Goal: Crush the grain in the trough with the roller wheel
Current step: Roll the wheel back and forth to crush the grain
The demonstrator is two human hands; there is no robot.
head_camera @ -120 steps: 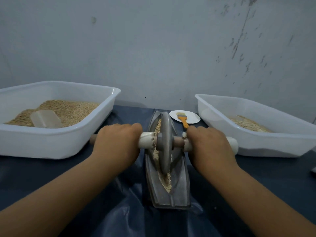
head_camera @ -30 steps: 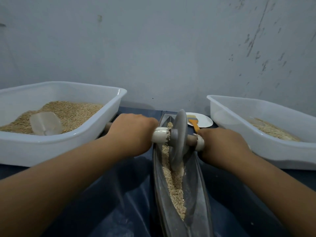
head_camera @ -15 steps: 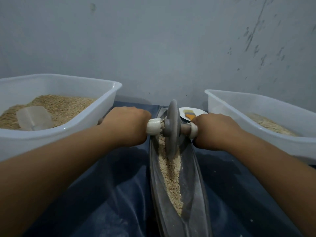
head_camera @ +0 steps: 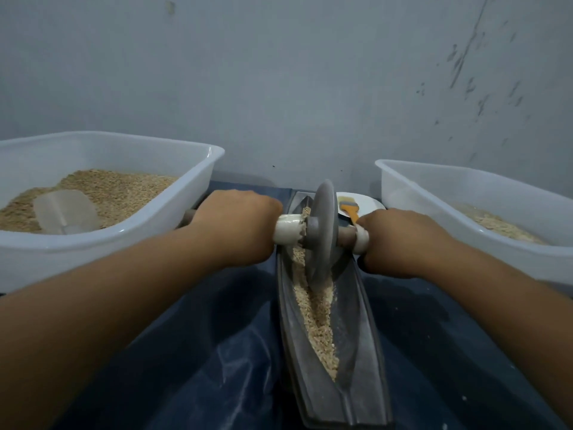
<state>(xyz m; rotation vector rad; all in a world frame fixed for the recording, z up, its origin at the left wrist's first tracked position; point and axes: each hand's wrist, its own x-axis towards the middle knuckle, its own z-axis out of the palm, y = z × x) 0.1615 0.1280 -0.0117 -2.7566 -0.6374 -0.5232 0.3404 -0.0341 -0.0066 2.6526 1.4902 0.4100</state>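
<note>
A long grey boat-shaped trough point(head_camera: 366, 352) lies on the dark cloth, running away from me. Pale crushed grain point(head_camera: 319, 321) lines its groove. The grey roller wheel point(head_camera: 321, 231) stands upright in the far part of the trough, on an axle with white sleeves. My left hand point(head_camera: 235, 228) grips the axle's left handle. My right hand point(head_camera: 400, 240) grips the right handle. Both handles are mostly hidden under my fingers.
A white tub point(head_camera: 173, 218) of grain with a clear scoop point(head_camera: 65, 212) stands at the left. Another white tub point(head_camera: 465, 193) with some grain stands at the right. Behind the trough sits a small white plate point(head_camera: 369, 203) with an orange-handled brush point(head_camera: 350, 209). The wall is close behind.
Over the last seconds the wheel has rolled from the trough's middle to its far part, leaving more grain exposed near me. Both hands kept their grip.
</note>
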